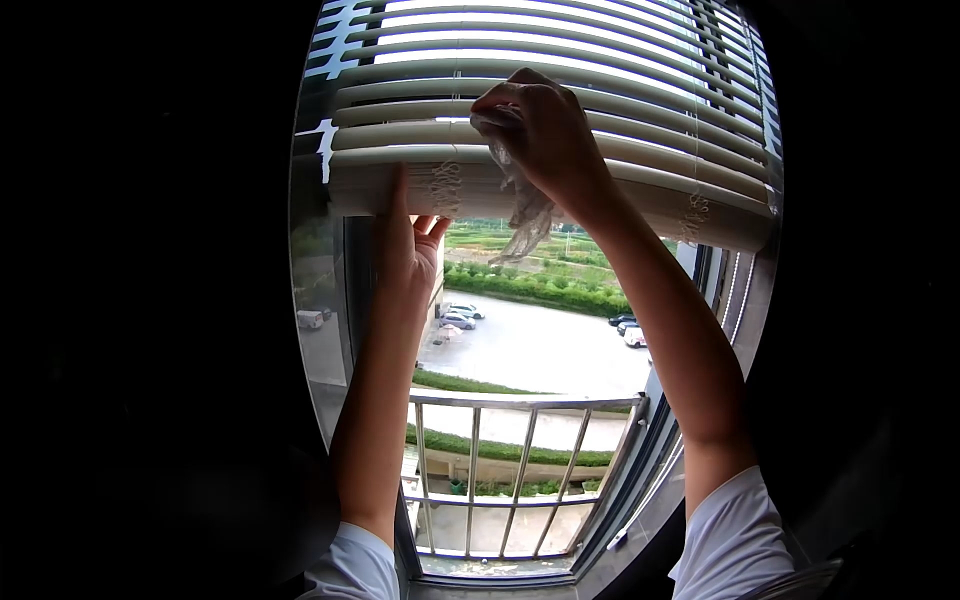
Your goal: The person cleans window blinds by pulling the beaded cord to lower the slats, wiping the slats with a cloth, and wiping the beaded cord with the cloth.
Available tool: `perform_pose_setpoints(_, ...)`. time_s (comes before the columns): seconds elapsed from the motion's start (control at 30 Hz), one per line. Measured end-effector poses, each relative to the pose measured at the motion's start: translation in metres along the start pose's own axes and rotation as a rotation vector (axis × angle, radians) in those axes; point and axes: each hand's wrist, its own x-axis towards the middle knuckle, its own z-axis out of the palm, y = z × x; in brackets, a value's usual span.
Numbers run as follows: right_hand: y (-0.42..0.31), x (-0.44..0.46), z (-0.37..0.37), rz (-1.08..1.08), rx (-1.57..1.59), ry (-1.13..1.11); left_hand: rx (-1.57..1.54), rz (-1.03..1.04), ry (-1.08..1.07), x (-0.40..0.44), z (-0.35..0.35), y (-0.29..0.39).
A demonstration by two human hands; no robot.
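A slatted window blind (pixel 640 160) hangs across the upper part of the window, its lowest slats gathered into a thick stack. My left hand (pixel 408 235) grips the bottom of that stack near its left end, thumb in front and fingers underneath. In front of the slats, right of my left hand, my right hand (pixel 540 125) is closed on a thin, crumpled greyish cloth (pixel 525 215). The cloth dangles below my fingers, past the stack's lower edge. Whether it touches a slat I cannot tell.
Looped ladder cords (pixel 446 188) bunch on the stack's front. A bead chain (pixel 740 290) hangs at the right. Below, a metal railing (pixel 530 402) crosses the window opening, with the window frame (pixel 655 470) beside it. Outside are parked cars (pixel 457 320) and greenery.
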Motion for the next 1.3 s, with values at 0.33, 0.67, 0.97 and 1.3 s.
perform_pose_setpoints(0.33, -0.037, 0.029, 0.100, -0.110, -0.198, -0.112, -0.123, 0.043, -0.106, 0.004, -0.005, -0.006)
perform_pose_setpoints(0.67, -0.046, 0.045, 0.160, -0.111, -0.094, -0.188, -0.261, 0.039, -0.392, 0.015, -0.037, -0.018)
perform_pose_setpoints(0.97, -0.045, -0.018, 0.037, -0.196, -0.264, 0.208, -0.017, 0.021, -0.038, -0.006, -0.005, -0.002)
perform_pose_setpoints(1.3, 0.043, -0.120, -0.142, 0.167, -0.429, 0.269, 0.201, -0.126, -0.233, -0.097, 0.053, -0.101)
